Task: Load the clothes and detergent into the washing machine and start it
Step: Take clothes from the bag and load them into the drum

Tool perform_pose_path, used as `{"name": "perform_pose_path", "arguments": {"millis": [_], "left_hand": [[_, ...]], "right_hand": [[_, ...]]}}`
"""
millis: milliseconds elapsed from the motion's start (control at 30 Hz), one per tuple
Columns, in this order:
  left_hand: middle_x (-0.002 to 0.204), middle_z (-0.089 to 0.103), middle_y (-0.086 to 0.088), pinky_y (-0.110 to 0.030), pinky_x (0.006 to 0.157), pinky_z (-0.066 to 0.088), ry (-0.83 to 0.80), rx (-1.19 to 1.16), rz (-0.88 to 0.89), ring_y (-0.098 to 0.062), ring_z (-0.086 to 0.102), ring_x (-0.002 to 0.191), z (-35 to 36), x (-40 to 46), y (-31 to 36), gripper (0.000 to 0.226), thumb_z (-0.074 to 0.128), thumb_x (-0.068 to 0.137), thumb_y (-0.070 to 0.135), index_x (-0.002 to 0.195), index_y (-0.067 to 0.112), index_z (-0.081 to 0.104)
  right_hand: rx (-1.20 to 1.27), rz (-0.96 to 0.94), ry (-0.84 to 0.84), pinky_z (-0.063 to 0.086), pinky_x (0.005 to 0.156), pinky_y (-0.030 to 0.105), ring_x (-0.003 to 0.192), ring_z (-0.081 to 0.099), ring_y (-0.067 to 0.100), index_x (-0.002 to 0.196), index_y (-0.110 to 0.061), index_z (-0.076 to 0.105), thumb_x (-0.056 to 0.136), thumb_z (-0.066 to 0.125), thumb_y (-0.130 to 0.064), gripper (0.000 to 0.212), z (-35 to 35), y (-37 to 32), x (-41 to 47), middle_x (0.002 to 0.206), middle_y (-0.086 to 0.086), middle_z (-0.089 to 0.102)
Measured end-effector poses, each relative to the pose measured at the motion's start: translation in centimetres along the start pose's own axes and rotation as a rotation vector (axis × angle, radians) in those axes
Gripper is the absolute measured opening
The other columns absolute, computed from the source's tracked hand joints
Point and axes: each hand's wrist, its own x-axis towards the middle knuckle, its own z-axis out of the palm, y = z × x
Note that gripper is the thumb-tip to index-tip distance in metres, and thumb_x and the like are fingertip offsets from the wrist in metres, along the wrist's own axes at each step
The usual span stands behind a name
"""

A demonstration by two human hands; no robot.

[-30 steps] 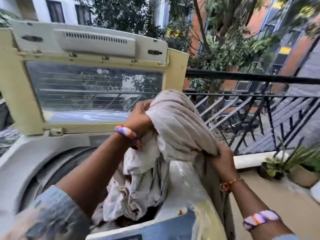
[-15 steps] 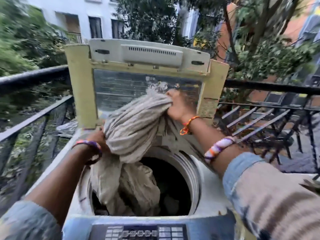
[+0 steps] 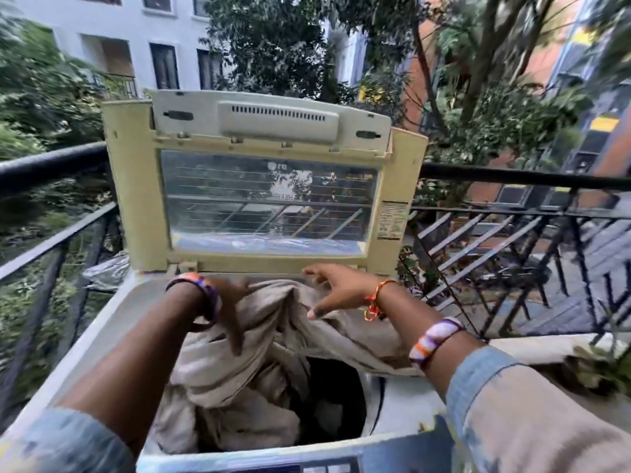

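A white top-loading washing machine (image 3: 112, 322) stands with its yellowed lid (image 3: 136, 206) raised upright. A large beige cloth (image 3: 239, 370) lies bunched over the back and left of the drum opening (image 3: 331, 387), partly hanging inside. Motion blurs my left hand (image 3: 228, 308), which rests flat on the cloth with its fingers pointing down. Over the cloth's back edge near the lid hinge is my right hand (image 3: 336, 291), fingers spread and thumb touching the fabric. Neither hand grips anything. No detergent is visible.
The machine's control panel (image 3: 324, 467) runs along the bottom edge. A black metal balcony railing (image 3: 512, 177) runs behind and on both sides of the machine. A potted plant (image 3: 601, 367) sits on the ledge to the right. Trees and buildings lie beyond.
Both hands carried the beige cloth from the right over the machine, lowered it onto the drum opening and let go. My view turned to face the machine squarely.
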Motion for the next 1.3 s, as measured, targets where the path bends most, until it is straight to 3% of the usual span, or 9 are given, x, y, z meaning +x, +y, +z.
{"name": "perform_pose_path", "arguments": {"millis": [100,367,533,700,900,1000,1067,1200,1300], "left_hand": [[0.158,0.003,-0.015,-0.035,0.116,0.022,0.065,0.024,0.166,-0.028,0.016,0.145,-3.0,-1.4,6.3,0.128,0.080,0.063,0.044,0.148,0.017,-0.011],[0.154,-0.022,-0.015,-0.056,0.114,0.007,0.087,0.166,0.404,-0.036,-0.011,0.144,-2.4,0.7,18.5,0.136,0.083,0.060,0.040,0.144,0.022,-0.023],[0.154,0.011,-0.021,-0.046,0.114,0.022,0.092,0.032,0.511,-0.042,0.021,0.140,0.6,4.1,22.8,0.127,0.084,0.062,0.025,0.148,0.018,-0.009],[0.128,0.054,-0.017,-0.042,0.096,0.042,0.275,-0.271,0.438,-0.035,0.052,0.120,2.1,5.4,24.7,0.067,0.063,0.076,0.017,0.136,0.021,0.032],[0.102,0.072,-0.014,-0.021,0.073,0.047,0.355,-0.796,0.416,-0.016,0.065,0.096,-1.1,4.1,26.6,0.033,0.055,0.079,0.008,0.109,0.006,0.068],[0.046,0.062,0.007,-0.006,0.038,0.035,0.313,-1.381,0.546,0.002,0.051,0.044,-4.3,2.1,26.9,0.016,0.053,0.078,-0.004,0.082,-0.005,0.068],[0.030,0.049,0.010,-0.005,0.032,0.028,0.309,-1.582,0.582,0.004,0.037,0.027,-6.5,0.9,26.2,0.025,0.049,0.071,-0.010,0.062,0.008,0.063],[0.040,0.058,0.010,-0.008,0.040,0.036,0.374,-1.637,0.665,-0.001,0.047,0.037,-9.2,-0.4,23.6,0.040,0.037,0.044,-0.004,0.062,0.017,0.066],[0.041,0.059,0.012,-0.010,0.042,0.040,0.442,-1.601,0.642,-0.005,0.050,0.044,-9.2,-0.2,21.3,0.049,0.037,0.039,-0.004,0.073,0.015,0.066]], "right_hand": [[0.043,0.048,-0.012,0.035,0.108,0.031,0.130,0.041,0.021,0.143,-0.015,0.030,0.075,0.075,-0.023,0.081,-1.5,1.9,-2.0,0.144,0.010,0.039],[-0.016,0.290,-0.023,0.027,0.096,0.010,0.134,0.035,0.016,0.146,-0.013,0.021,0.075,0.074,-0.013,0.089,-3.6,10.2,-9.0,0.150,0.006,0.032],[-0.024,0.442,-0.153,0.026,0.106,0.018,0.138,0.029,0.017,0.148,-0.013,0.005,0.074,0.073,-0.010,0.101,-1.5,16.2,-12.2,0.153,0.008,0.025],[0.146,0.497,-0.208,0.032,0.104,0.020,0.135,0.033,0.019,0.147,-0.011,-0.010,0.065,0.079,-0.016,0.121,1.7,19.5,-14.7,0.150,0.009,0.029],[0.313,0.449,-0.041,0.044,0.103,0.031,0.126,0.045,0.017,0.146,-0.024,-0.013,0.059,0.077,-0.015,0.125,4.5,21.7,-15.5,0.144,0.007,0.041],[0.560,0.350,0.166,0.048,0.076,0.006,0.093,0.059,-0.008,0.134,-0.011,0.033,0.066,0.074,0.008,0.081,4.3,20.8,-15.7,0.114,-0.001,0.058],[0.730,0.306,0.332,0.049,0.059,0.008,0.063,0.061,-0.011,0.108,-0.005,0.056,0.063,0.074,0.010,0.051,3.4,19.5,-15.7,0.085,-0.004,0.067],[0.805,0.339,0.598,0.042,0.043,0.015,0.046,0.053,0.001,0.072,-0.005,0.063,0.059,0.071,0.004,0.018,1.6,17.4,-14.4,0.044,-0.010,0.058],[0.727,0.360,0.764,0.044,0.054,0.029,0.061,0.052,0.015,0.070,-0.003,0.065,0.061,0.072,-0.007,0.012,-0.1,16.2,-13.8,0.063,0.006,0.062]]}}
